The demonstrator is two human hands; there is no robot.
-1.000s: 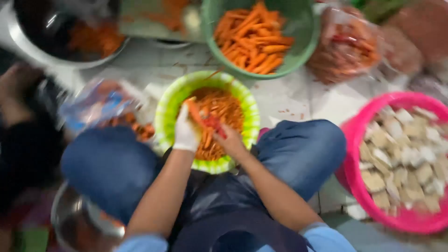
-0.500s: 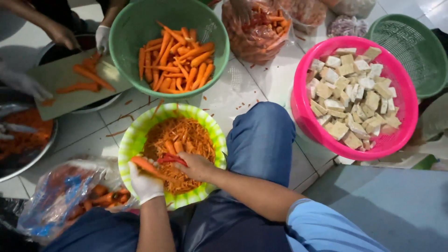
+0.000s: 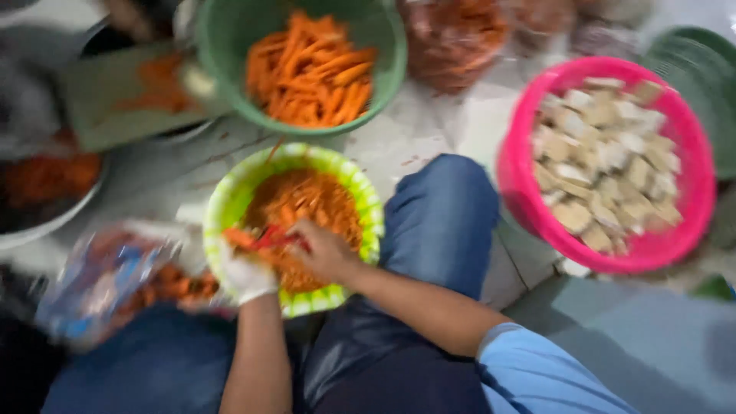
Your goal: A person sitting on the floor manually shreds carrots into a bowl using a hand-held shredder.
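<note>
Carrot [image 3: 239,238] sits in the gloved left hand [image 3: 247,272], held over the near-left rim of the light green basket [image 3: 368,201], which lies on the floor between the person's knees. Left hand is closed round the carrot's near end. Right hand [image 3: 326,251], bare, is closed on a red peeler [image 3: 274,238], its head touching the carrot just beside the left fingers. The basket is full of orange peelings [image 3: 307,203].

To do the step well, by my judgement: keep the carrot tilted over the basket so strips drop inside, stroke away from the gloved fingers, turn the carrot a little after each pass, and press lightly since the peeler works close to the glove.

Beyond the hands stands a dark green tub [image 3: 391,77] of peeled carrots; to the right of the right hand, past the knee, a pink basket [image 3: 514,165] of pale cubes; left of the left hand, a plastic bag [image 3: 107,276] of carrots. The frame is blurred, so the blade cannot be made out.

Versus half a second ago: the view has swung, so the pink basket sits further right and the baskets fill more of the frame; the hands are over the same basket, same grip, and the carrot is angled much as before
</note>
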